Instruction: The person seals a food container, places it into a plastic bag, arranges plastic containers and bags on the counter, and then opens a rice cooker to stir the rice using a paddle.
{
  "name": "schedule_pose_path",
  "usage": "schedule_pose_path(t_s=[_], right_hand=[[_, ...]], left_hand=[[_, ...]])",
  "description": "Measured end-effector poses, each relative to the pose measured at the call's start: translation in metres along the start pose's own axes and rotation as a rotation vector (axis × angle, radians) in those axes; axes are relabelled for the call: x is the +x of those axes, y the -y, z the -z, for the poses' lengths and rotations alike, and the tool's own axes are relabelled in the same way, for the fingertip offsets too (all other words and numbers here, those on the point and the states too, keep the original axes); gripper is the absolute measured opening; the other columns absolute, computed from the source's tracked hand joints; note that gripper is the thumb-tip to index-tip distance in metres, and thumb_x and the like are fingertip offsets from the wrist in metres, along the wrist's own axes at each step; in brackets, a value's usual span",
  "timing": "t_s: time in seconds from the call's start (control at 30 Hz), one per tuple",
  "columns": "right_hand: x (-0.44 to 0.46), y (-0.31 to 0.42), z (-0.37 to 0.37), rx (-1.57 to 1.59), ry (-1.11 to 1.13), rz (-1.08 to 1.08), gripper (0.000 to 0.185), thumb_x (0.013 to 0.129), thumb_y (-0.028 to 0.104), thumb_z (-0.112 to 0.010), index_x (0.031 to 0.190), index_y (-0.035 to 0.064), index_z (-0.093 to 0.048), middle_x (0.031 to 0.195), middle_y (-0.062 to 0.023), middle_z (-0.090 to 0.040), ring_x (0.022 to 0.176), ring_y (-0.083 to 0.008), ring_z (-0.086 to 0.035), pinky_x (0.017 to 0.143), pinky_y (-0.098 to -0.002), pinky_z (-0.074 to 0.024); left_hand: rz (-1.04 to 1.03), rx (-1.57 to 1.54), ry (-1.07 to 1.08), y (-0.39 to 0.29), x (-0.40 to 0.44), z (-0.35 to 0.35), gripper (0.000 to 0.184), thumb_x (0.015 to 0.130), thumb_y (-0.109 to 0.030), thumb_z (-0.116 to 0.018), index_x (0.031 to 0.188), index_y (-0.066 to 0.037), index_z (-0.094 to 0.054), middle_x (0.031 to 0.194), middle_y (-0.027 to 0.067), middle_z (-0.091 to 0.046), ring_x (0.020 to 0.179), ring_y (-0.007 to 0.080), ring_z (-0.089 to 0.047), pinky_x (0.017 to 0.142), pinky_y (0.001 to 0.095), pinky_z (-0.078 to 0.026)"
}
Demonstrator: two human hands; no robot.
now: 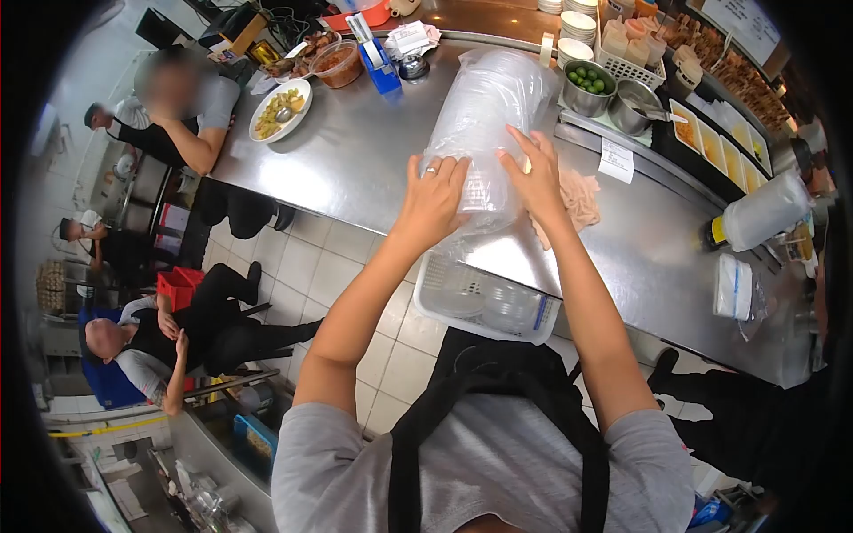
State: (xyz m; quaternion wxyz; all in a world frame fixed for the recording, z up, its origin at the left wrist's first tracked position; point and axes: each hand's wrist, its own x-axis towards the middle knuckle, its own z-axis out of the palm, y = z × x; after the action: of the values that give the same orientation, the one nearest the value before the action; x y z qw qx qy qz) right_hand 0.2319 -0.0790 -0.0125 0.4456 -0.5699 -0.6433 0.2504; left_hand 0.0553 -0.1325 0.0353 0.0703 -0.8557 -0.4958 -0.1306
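Note:
A long stack of clear plastic containers [480, 115] in a thin plastic bag lies on the steel counter [355, 169], its near end close to the front edge. My left hand [434, 197], with a ring on one finger, is closed on the bag at the near left side. On the opposite side my right hand [536, 178] grips the bag with bent fingers and thumb. A crumpled pinkish cloth [579, 200] lies beside my right wrist. Below the counter edge, a white basket [426, 306] holds round clear plastic containers.
A plate of food [280, 111], a tub of reddish food [338, 64] and a blue tape dispenser [380, 71] stand at the back left. Green limes [588, 78] in a metal pot, sauce bottles [635, 40] and food trays [711, 142] line the right. People are at the left.

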Motion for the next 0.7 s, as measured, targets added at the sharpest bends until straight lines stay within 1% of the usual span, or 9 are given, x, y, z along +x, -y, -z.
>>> schedule_pose_path(t_s=[0.07, 0.1, 0.17, 0.3, 0.37, 0.4, 0.5, 0.57, 0.7], right_hand=[[0.000, 0.012, 0.005, 0.056, -0.008, 0.331, 0.031, 0.082, 0.027, -0.056, 0.112, 0.0196, -0.060, 0.124, -0.0169, -0.043, 0.115, -0.0327, -0.038, 0.095, -0.0406, -0.0319], [0.002, 0.017, 0.006, 0.057, -0.005, 0.330, 0.031, 0.082, 0.027, -0.056, 0.112, 0.0196, -0.060, 0.124, -0.0169, -0.043, 0.115, -0.0327, -0.038, 0.095, -0.0406, -0.0319], [0.008, 0.024, 0.006, 0.065, 0.223, 0.500, 0.026, 0.084, 0.027, -0.051, 0.106, 0.0179, -0.063, 0.120, -0.0079, -0.049, 0.115, -0.0276, -0.039, 0.095, -0.0396, -0.0307], [0.019, 0.020, 0.010, -0.180, 0.270, 0.487, 0.025, 0.087, 0.022, -0.047, 0.104, 0.0119, -0.063, 0.116, -0.0042, -0.053, 0.113, -0.0249, -0.043, 0.096, -0.0363, -0.0315], [0.024, 0.015, 0.014, -0.145, 0.268, 0.407, 0.028, 0.088, 0.027, -0.045, 0.096, 0.0092, -0.065, 0.115, -0.0023, -0.054, 0.112, -0.0241, -0.044, 0.094, -0.0354, -0.0332], [0.023, 0.013, 0.013, -0.145, 0.272, 0.401, 0.028, 0.088, 0.027, -0.045, 0.096, 0.0092, -0.065, 0.115, -0.0023, -0.054, 0.112, -0.0241, -0.044, 0.094, -0.0354, -0.0332], [0.023, 0.006, 0.010, -0.032, 0.203, 0.425, 0.025, 0.086, 0.025, -0.050, 0.091, 0.0064, -0.066, 0.111, -0.0035, -0.056, 0.108, -0.0249, -0.046, 0.092, -0.0347, -0.0348], [0.023, -0.003, 0.011, 0.022, 0.145, 0.516, 0.016, 0.082, 0.017, -0.057, 0.087, 0.0046, -0.066, 0.105, -0.0056, -0.058, 0.101, -0.0234, -0.050, 0.086, -0.0325, -0.0391], [0.015, -0.009, 0.006, 0.163, 0.039, 0.428, 0.009, 0.078, 0.007, -0.062, 0.084, 0.0020, -0.066, 0.095, -0.0073, -0.060, 0.088, -0.0197, -0.055, 0.076, -0.0274, -0.0432]], left_hand=[[0.048, -0.033, 0.051, 0.001, -0.008, -0.003, 0.065, 0.054, -0.024, -0.078, 0.109, -0.003, -0.050, 0.108, 0.0081, -0.048, 0.102, 0.0240, -0.047, 0.090, 0.0481, -0.030], [0.051, -0.033, 0.053, 0.004, -0.011, -0.006, 0.065, 0.054, -0.024, -0.078, 0.109, -0.003, -0.050, 0.108, 0.0081, -0.048, 0.102, 0.0240, -0.047, 0.090, 0.0481, -0.030], [0.021, -0.217, -0.050, 0.011, -0.016, -0.015, 0.062, 0.053, -0.027, -0.078, 0.103, -0.003, -0.050, 0.107, 0.0127, -0.050, 0.102, 0.0300, -0.047, 0.093, 0.0483, -0.028], [0.205, -0.490, -0.128, 0.019, -0.025, -0.016, 0.056, 0.055, -0.020, -0.078, 0.100, -0.001, -0.050, 0.099, 0.0152, -0.055, 0.093, 0.0287, -0.055, 0.090, 0.0428, -0.037], [0.556, -1.092, -0.216, 0.026, -0.027, -0.014, 0.048, 0.061, -0.007, -0.075, 0.100, 0.003, -0.049, 0.095, 0.0154, -0.058, 0.087, 0.0222, -0.059, 0.076, 0.0330, -0.048], [0.551, -1.144, -0.333, 0.028, -0.028, -0.020, 0.049, 0.060, -0.001, -0.073, 0.101, 0.005, -0.048, 0.095, 0.0141, -0.058, 0.082, 0.0168, -0.059, 0.072, 0.0277, -0.050], [0.629, -1.412, -0.473, 0.018, -0.031, -0.038, 0.048, 0.059, -0.003, -0.075, 0.098, 0.003, -0.049, 0.091, 0.0115, -0.059, 0.080, 0.0159, -0.058, 0.073, 0.0281, -0.048], [0.650, -1.528, -0.486, 0.015, -0.033, -0.049, 0.047, 0.060, -0.003, -0.074, 0.099, 0.002, -0.049, 0.092, 0.0113, -0.059, 0.080, 0.0158, -0.058, 0.073, 0.0280, -0.048], [0.709, -1.752, -0.525, 0.003, -0.031, -0.063, 0.047, 0.063, -0.001, -0.072, 0.103, 0.002, -0.048, 0.094, 0.0112, -0.058, 0.083, 0.0165, -0.058, 0.075, 0.0284, -0.048]])
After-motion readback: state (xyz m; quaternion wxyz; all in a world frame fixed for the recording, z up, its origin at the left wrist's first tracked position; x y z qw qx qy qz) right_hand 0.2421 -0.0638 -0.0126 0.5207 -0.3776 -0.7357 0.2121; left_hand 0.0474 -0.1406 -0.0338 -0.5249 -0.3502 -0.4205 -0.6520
